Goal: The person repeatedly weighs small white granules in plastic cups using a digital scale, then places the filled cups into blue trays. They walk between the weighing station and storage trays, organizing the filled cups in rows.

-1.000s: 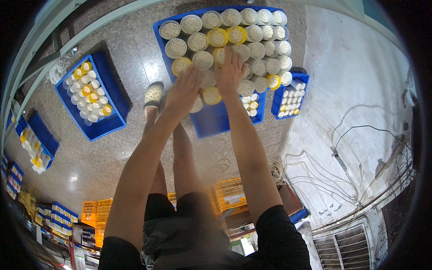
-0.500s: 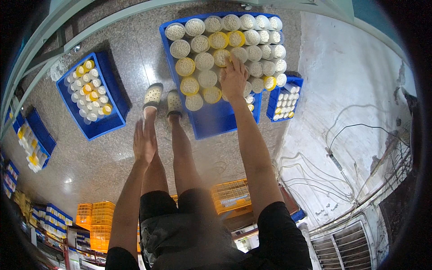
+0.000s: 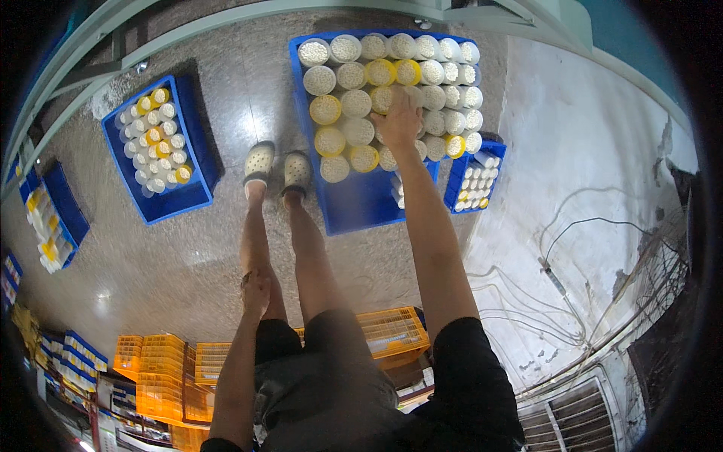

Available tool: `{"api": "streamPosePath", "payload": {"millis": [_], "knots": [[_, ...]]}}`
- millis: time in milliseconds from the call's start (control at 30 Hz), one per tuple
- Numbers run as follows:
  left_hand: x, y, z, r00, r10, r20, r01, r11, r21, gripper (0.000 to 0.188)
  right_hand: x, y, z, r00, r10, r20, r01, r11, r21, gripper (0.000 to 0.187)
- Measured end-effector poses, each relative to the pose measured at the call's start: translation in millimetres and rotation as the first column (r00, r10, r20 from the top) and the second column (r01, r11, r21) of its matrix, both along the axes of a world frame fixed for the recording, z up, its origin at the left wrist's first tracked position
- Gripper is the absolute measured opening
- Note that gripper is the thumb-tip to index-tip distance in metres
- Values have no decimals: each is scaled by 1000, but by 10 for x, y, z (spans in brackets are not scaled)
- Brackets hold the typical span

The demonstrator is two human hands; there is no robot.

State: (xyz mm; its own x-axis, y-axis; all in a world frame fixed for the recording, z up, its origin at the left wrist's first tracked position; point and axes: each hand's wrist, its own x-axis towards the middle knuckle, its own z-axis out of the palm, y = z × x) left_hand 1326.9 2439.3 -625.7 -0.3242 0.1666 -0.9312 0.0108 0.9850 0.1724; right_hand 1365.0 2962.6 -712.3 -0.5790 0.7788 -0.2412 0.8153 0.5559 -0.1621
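Head view: looking down now over a speckled grey floor [image 3: 203, 271], with cups [image 3: 351, 75] filling the upper middle.
Cup count: filled with small white pellets and packed tight, seven across the far row, seven more in the next, about five rows deep, a few covered, so cannot tell the full total.
Yellow cups [image 3: 325, 109]: showing seven among the pale ones, two of them side by side in the second row.
Large blue crate [image 3: 369, 211]: just one under this load, bare blue at the near end.
Neighbours: one right-hand blue crate [image 3: 452, 188] by the wall, one left blue crate [image 3: 199, 162] with five yellow tops showing, and a far-left blue crate [image 3: 64, 196] beyond.
Clogs [image 3: 260, 162]: two, pale, between the crates.
Orange crates [image 3: 158, 384]: stacked low in view, too overlapped to count.
Right hand [image 3: 399, 124]: palm down over the third and fourth rows, fingers extended forward, thumb held out sideways; cannot tell how firmly pressing.
Cups from there: directly beneath the palm, then all around, with one yellow just left of the fingers.
Left hand [image 3: 257, 292]: down in front of the left leg, well apart from the cups; cannot tell whether spread or curled.
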Motion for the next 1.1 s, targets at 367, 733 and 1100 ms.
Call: {"api": "streamPosePath", "payload": {"millis": [367,733,1100], "knots": [[-406,-306,761,929,324,-177,-297,941,165,51,540,-768,1564,966,54,-252,-22,991,131,64],[-1037,-2039,2006,852,369,-371,-61,774,630,60,-275,-4680,3435,736,521,-433,-587,809,-25,51],[-2567,-5063,3512,357,777,-519,80,528,845,74,-3018,-8514,4655,91,661,-744,-970,227,83,64]]}}
